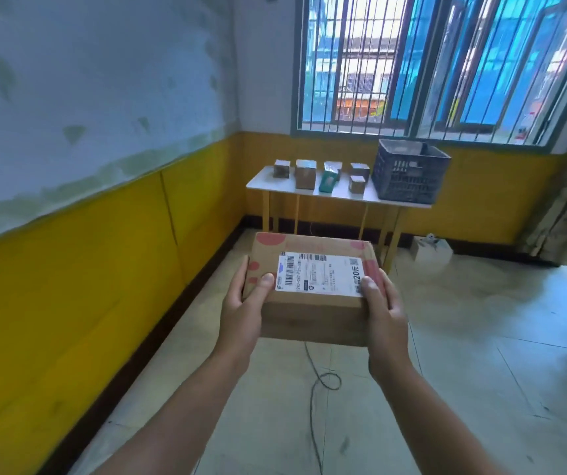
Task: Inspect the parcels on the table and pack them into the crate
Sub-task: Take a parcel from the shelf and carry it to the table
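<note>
The left hand [244,303] and right hand [383,310] clamp a cardboard box [313,320] between them, one on each side, with the thumbs curled onto its top at either end of the white label [321,274], which faces up. Below the hands a cable [323,378] loops on the floor. Well beyond the hands stands a white table [340,196] carrying several small parcels [305,173] in a row, with a dark crate [409,173] at its right end, farther right than the right hand.

I see a brown box [309,286] with red dots, a white counter [344,197], a dark crate [409,176].
</note>
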### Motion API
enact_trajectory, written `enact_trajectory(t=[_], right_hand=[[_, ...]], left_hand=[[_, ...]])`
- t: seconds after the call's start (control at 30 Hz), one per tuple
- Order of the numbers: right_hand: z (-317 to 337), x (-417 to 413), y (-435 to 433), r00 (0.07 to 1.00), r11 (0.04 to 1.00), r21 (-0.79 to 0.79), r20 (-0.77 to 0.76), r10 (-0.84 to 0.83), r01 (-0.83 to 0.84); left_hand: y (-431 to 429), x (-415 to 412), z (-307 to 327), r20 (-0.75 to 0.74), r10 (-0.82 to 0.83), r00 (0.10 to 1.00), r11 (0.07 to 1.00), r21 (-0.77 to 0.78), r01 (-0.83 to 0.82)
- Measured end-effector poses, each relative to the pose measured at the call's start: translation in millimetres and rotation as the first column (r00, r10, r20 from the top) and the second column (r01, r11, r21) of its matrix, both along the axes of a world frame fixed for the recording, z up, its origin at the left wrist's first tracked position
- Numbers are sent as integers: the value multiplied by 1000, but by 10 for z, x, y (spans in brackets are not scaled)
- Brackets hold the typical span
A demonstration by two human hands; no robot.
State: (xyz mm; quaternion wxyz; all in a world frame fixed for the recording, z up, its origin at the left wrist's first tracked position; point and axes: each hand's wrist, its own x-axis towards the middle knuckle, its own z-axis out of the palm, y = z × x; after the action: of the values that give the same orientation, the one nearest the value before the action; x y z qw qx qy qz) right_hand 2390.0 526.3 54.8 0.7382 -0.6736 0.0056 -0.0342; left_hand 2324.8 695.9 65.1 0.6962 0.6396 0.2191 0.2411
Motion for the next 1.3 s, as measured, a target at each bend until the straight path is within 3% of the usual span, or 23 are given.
enact_trajectory(t=[0.4,0.67,1.13,1.3], right_hand=[[-51,2786,1525,1000,1000,-27,21,-11,11],[138,4718,2421,994,993,-59,22,-106,107],[33,8120,2453,967,967,-27,6,-254,254],[302,9354,2297,964,963,-48,51,-262,265]], left_hand=[[1582,2828,-25,38,-57,998,998,-17,57],[2508,4841,156,36,-148,988,989,-21,149],[2561,8569,-11,18,-261,965,964,-44,261],[2460,9864,238,20,-305,952,952,-33,305]])
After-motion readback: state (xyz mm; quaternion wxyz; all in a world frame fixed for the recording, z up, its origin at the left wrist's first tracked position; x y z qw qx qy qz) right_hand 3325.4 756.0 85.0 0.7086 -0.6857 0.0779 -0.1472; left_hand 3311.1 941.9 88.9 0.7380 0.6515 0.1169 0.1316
